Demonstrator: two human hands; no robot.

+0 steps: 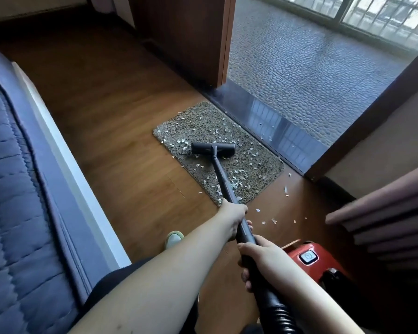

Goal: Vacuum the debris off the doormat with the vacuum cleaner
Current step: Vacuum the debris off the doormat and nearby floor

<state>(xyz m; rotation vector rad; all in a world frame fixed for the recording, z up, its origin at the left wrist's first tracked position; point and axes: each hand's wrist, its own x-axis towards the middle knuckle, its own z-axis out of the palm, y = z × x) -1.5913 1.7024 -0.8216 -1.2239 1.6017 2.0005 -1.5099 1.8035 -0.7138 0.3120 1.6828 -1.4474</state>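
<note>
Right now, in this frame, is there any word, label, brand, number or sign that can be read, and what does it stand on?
No readable text.
Red vacuum cleaner body: the pale button on top bears a small mark or icon, too blurred to read.
Wand, floor head, doormat, blue quilted cushion: no lettering shows.

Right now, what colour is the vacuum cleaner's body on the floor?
Red vacuum body, dark underneath, seen in the head view.
</note>
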